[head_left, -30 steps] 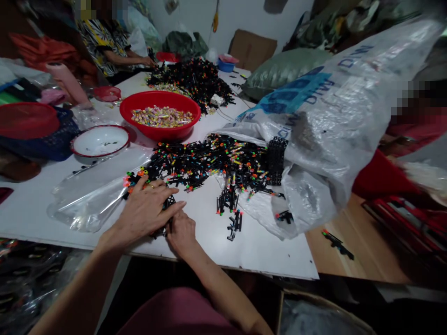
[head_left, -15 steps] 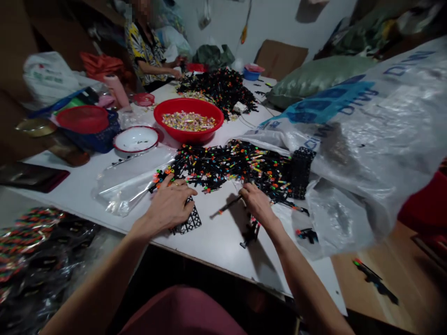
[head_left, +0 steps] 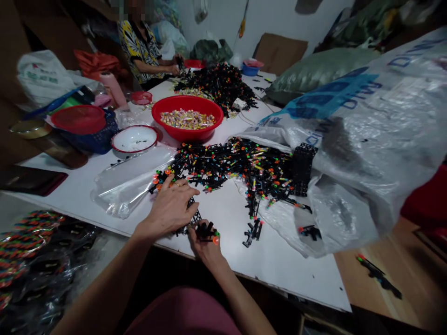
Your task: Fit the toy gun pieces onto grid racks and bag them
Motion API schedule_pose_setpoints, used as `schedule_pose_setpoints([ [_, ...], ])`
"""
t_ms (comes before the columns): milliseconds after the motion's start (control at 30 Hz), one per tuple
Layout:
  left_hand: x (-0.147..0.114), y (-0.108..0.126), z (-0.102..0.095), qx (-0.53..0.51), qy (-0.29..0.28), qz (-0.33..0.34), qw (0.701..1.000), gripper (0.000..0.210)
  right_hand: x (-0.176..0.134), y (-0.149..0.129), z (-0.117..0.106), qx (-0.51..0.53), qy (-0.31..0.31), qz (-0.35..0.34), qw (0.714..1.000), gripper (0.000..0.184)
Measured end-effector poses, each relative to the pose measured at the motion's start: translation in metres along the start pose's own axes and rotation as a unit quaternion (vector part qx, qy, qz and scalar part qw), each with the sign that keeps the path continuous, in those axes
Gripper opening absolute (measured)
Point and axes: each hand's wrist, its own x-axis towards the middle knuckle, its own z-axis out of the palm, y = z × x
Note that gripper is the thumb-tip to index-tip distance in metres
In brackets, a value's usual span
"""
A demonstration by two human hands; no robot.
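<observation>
Two bare hands work close together at the near edge of a white table [head_left: 296, 265]. The left hand [head_left: 171, 204] lies palm down with its fingers extended over a black lattice piece [head_left: 194, 211], which shows only in part beside the fingers; whether it pinches the piece or merely presses on it, I cannot tell. Just beside it, the right hand [head_left: 206, 249] grasps a small black toy gun [head_left: 206, 231] with an orange and green end.

Beyond the hands spreads a tangled heap of similar toys [head_left: 237, 163], at the mouth of a large white sack [head_left: 349, 139]. A clear plastic bag [head_left: 122, 190] lies left of the left hand, and a red basin [head_left: 188, 134] of small pale pieces stands behind the heap. Across the table sits a co-worker in a patterned shirt [head_left: 139, 44].

The held toy is near the table's edge, so a loosened grasp could send it to the floor. If the left hand's pressure eased, a nudge could make the lattice piece skid. The toy's thin parts might snag in the lattice openings, and a slumping sack could push the heap toward the hands.
</observation>
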Motion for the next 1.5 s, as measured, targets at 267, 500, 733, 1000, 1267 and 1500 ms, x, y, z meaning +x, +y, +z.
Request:
schedule_pose_setpoints([
  [267,0.000,-0.001,0.000,-0.016,-0.006,0.004,1.000,0.028,0.007,-0.004,-0.018,-0.010,-0.036,0.040,0.998,0.011],
  [500,-0.002,0.001,0.001,-0.023,0.001,0.006,1.000,0.043,0.011,-0.020,-0.027,-0.167,-0.133,0.013,0.977,0.022],
  [733,-0.003,-0.007,-0.001,0.004,0.008,0.049,0.999,0.043,0.017,-0.027,-0.005,-0.190,-0.141,-0.009,0.972,0.028],
  [1000,-0.032,0.022,0.020,-0.018,0.005,0.093,0.996,0.035,0.032,0.025,-0.099,-0.227,-0.219,-0.119,0.941,0.010],
  [1267,-0.007,-0.016,-0.020,-0.060,0.173,-0.055,0.982,0.046,0.127,0.085,-0.200,-0.386,-0.099,-0.126,0.908,0.020],
  [1500,0.053,-0.017,-0.014,-0.030,-0.041,-0.132,0.990,0.055,0.085,0.045,-0.098,0.000,0.035,-0.055,0.998,0.018],
])
